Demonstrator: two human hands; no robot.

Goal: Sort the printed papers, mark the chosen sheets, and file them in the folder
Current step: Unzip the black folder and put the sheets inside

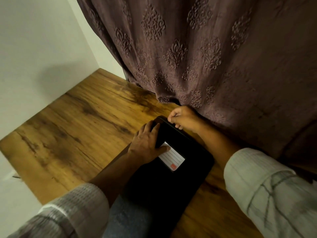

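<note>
pressing flat on the closed black folder (pixel 169 183), the left hand (pixel 148 143) is holding it down near the right edge of the table (pixel 68 127). the right hand (pixel 182 119) is pinching its far corner, probably getting ready for lifting the cover.

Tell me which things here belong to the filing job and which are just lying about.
Job: folder with its label; left hand flat on it; right hand curled at its far edge. No loose papers show.
Just there: table, curtain, wall.
</note>
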